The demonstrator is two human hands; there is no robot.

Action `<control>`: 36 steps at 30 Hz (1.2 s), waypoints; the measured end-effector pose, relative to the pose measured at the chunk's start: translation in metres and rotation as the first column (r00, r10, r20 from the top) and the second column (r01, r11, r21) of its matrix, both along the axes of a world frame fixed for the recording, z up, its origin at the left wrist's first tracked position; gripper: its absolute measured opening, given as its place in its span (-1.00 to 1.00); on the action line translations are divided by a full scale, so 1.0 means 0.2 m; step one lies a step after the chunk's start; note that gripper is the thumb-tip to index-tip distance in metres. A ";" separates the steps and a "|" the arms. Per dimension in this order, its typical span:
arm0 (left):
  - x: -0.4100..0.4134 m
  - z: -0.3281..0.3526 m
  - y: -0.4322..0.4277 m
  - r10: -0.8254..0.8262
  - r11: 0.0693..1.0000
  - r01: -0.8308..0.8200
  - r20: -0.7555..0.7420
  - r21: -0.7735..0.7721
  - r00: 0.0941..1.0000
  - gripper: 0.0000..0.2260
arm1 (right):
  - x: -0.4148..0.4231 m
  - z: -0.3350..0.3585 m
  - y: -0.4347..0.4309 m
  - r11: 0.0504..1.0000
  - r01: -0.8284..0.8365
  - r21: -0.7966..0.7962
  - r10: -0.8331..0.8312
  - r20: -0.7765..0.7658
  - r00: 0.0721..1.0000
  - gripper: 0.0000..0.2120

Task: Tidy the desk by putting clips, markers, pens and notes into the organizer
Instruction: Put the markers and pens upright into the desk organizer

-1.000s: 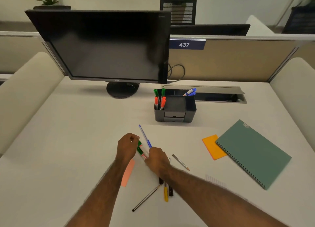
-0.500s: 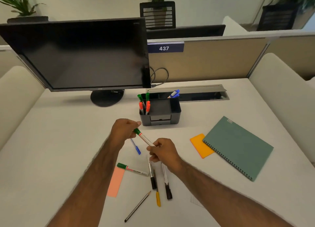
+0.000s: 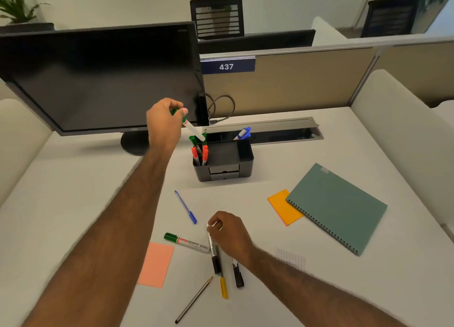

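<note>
My left hand (image 3: pixel 163 124) pinches a green-capped marker (image 3: pixel 192 128) by its cap, its white tip hanging just above the left rear slot of the black organizer (image 3: pixel 224 173). Green, red and blue markers stand in the organizer. My right hand (image 3: pixel 229 233) grips a black-capped pen (image 3: pixel 214 254) lying on the desk. Around it lie a second green marker (image 3: pixel 186 242), a blue pen (image 3: pixel 185 207), a yellow pen (image 3: pixel 223 286), another black pen (image 3: pixel 237 275) and a pencil (image 3: pixel 194 299). A pink note (image 3: pixel 156 264) and an orange note (image 3: pixel 283 207) lie flat.
A black monitor (image 3: pixel 98 76) stands behind my left hand. A teal spiral notebook (image 3: pixel 337 206) covers the orange note's right edge. An open cable tray (image 3: pixel 282 132) runs behind the organizer. A faint lined paper slip (image 3: pixel 291 259) lies by my right forearm.
My left hand has carried the green marker up and forward from mid-desk to over the organizer. My right hand let go of that marker and dropped onto a black-capped pen on the desk.
</note>
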State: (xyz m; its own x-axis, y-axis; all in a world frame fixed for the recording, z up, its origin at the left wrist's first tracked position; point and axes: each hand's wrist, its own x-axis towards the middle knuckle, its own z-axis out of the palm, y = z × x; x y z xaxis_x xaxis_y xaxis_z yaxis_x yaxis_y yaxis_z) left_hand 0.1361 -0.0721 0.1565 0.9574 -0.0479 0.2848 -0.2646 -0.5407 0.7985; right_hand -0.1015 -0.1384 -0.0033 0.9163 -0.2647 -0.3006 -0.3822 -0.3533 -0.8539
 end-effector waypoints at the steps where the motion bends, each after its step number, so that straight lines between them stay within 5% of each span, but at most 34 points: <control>1: 0.02 -0.02 -0.03 -0.021 0.999 0.022 -0.018 0.031 1.000 -0.84 | -0.02 -0.01 0.01 0.999 -0.034 -0.022 0.034 -0.012 0.999 -0.94; 10: 0.05 -0.29 -0.12 -0.159 0.910 0.229 -0.221 0.346 0.962 -0.73 | -0.08 -0.09 0.10 0.882 -0.282 -0.377 0.300 -0.013 0.954 -0.83; 16: -0.07 -0.32 -0.02 -0.078 0.961 0.128 -0.203 0.245 0.976 -0.74 | -0.06 -0.14 0.17 0.617 -0.477 -0.626 0.502 -0.154 0.851 -0.69; 19: -0.17 -0.35 0.11 -0.019 0.986 0.047 -0.165 0.162 0.986 -0.79 | -0.05 -0.15 0.18 0.554 -0.508 -0.660 0.519 -0.204 0.830 -0.79; 24: -0.33 -0.46 0.34 0.050 0.966 0.013 -0.239 0.256 0.970 -0.76 | -0.05 -0.13 0.16 0.693 -0.424 -0.583 0.446 -0.115 0.888 -0.88; 29: -0.38 -0.47 0.50 0.075 0.841 0.233 -0.532 0.489 0.844 -0.60 | -0.02 -0.06 0.10 0.916 -0.156 -0.371 0.171 0.008 0.985 -0.84; 36: -0.39 -0.31 0.40 -0.067 0.988 0.140 -0.623 0.069 0.779 -0.84 | 0.08 0.04 0.04 0.987 0.020 -0.160 0.001 0.129 0.992 -0.87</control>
State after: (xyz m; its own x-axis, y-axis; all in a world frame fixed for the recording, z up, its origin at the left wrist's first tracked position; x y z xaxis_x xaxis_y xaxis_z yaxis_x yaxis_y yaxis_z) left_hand 0.0572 0.0079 0.0940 0.9131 -0.1516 -0.3784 0.2060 -0.6294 0.7493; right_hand -0.0854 -0.1311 0.0048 0.9417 -0.3088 -0.1338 -0.2772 -0.4863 -0.8287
